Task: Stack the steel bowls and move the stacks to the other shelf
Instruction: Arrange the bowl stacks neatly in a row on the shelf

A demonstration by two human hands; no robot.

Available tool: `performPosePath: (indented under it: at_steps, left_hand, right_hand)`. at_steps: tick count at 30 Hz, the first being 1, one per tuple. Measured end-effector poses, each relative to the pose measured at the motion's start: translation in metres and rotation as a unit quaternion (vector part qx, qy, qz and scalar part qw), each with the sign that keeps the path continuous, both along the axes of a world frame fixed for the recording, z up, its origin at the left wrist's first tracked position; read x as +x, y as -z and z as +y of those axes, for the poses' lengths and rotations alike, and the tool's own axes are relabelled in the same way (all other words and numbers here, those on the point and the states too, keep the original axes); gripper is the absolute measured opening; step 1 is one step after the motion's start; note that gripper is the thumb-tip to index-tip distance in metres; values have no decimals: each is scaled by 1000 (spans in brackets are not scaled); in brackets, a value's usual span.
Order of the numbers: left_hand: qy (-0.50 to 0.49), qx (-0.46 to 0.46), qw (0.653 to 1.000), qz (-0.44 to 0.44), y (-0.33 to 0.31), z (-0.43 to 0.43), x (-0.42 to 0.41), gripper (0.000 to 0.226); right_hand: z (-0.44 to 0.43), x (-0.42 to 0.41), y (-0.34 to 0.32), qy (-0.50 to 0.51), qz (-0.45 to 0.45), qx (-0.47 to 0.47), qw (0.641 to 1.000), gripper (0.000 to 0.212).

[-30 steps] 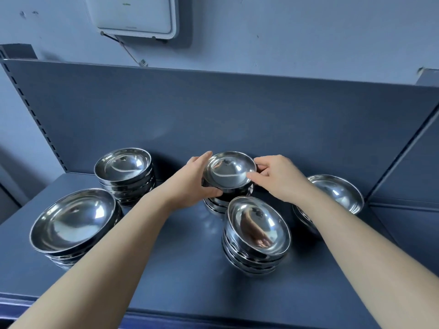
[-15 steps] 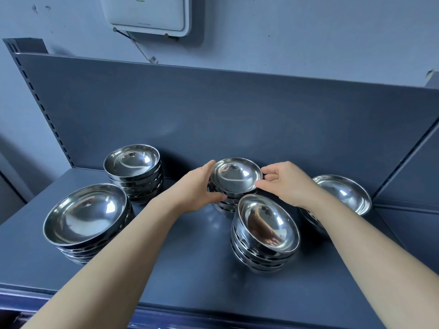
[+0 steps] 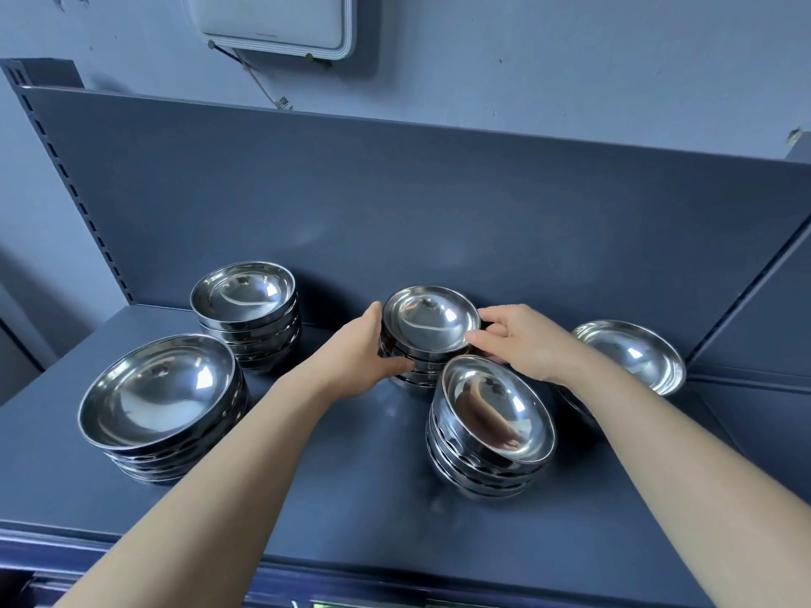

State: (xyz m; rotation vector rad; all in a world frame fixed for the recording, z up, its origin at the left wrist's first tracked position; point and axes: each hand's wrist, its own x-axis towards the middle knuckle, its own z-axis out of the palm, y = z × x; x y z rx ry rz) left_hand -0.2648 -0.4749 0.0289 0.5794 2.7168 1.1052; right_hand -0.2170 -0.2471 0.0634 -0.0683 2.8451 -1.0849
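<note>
Now: left hand (image 3: 351, 362) 9 o'clock, right hand (image 3: 522, 344) 3 o'clock, both curled round centre bowl stack (image 3: 430, 326). Lift level, dodge front stack (image 3: 491, 419) at 5 o'clock.

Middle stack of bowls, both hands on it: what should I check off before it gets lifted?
1. Left hand grips the middle stack on its left side: ok.
2. Right hand holds its right rim: ok.
3. Even nesting lower down: cannot tell, the hands hide it.
4. Clearance in front: the front stack stands close by the right hand: not ok.
5. Other shelf free: cannot tell, out of view.
</note>
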Motion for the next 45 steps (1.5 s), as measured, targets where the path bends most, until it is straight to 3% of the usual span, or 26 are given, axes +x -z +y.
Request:
performPosePath:
  at_steps: [3,15,18,26,31,35,37,40,45]
  left_hand:
    - [-13,31,999,-4,2,-10,1,60]
    - [-81,37,996,5,3,-37,-1,65]
    - [-85,26,996,11,3,-36,-1,54]
    - [-96,37,995,-1,2,-30,0,62]
    - [-113,38,993,4,2,-28,4,55]
    - [-135,-19,987,84,-16,-26,22,53]
    - [-122,-82,978,150,-32,-23,37,71]
    - [-44,-126,969,209,-52,-18,63,79]
    - [69,-130,978,146,-58,-4,107,94]
  right_hand:
    - [-11,-8,-2,-13,-4,-1,1000,21]
    - [-45,-39,-1,-43,-27,-9,999,25]
    - [-48,-41,-2,-40,-24,-6,999,31]
    - [-49,-41,-4,-32,-24,12,999,51]
    - [-48,-37,-7,-13,-14,39,999,55]
    - [-37,-15,-28,-4,2,58,998,59]
    - [-24,3,-37,-3,20,100,995,54]
    - [-6,39,-46,10,38,204,978,49]
    - [20,107,-40,24,-1,206,978,42]
